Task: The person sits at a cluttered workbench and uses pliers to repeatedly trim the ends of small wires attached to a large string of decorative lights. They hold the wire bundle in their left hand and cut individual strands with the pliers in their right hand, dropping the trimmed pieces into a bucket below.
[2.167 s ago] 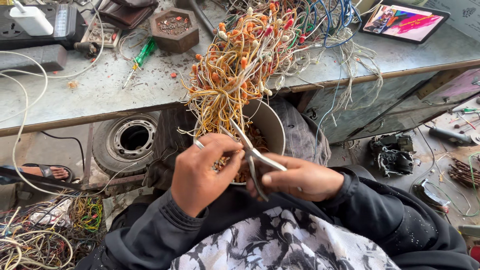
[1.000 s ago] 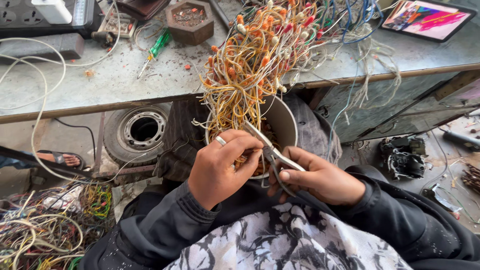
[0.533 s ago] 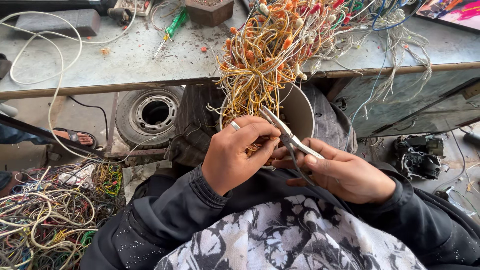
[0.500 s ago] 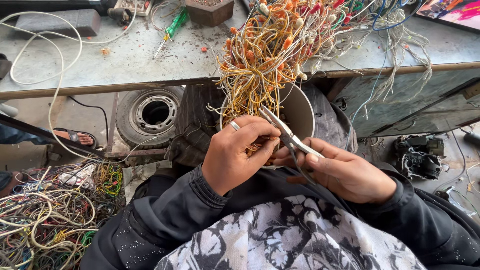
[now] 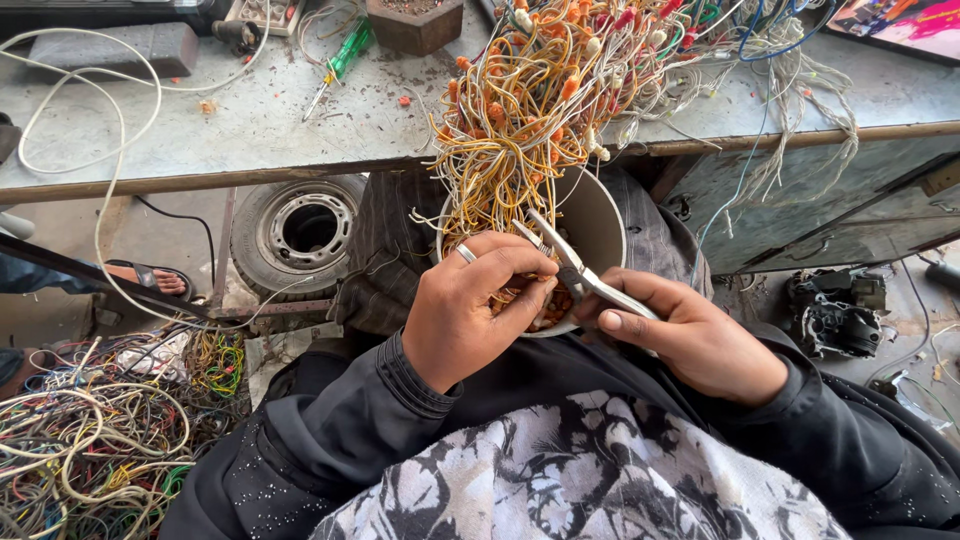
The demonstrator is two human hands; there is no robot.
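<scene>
My left hand [image 5: 470,305], a ring on one finger, grips the lower end of a thick bundle of yellow and orange wires [image 5: 525,110] that hangs from the workbench. In my right hand [image 5: 695,335] are metal scissors [image 5: 580,275], their blades pointing up-left into the wire ends just above my left fingers. Under both hands, on my lap, sits a round grey bowl [image 5: 600,215] holding small cut pieces.
The grey workbench [image 5: 250,120] carries a green screwdriver [image 5: 340,60], a dark wooden block [image 5: 415,20], white cable and a tablet [image 5: 900,25] at far right. A small tyre [image 5: 300,230] lies below the bench. A heap of coloured wires [image 5: 90,450] fills the floor at left.
The view has shifted so the hands and bowl sit further right and higher. The scissors stay at the wire ends, and my left hand keeps its hold on the bundle.
</scene>
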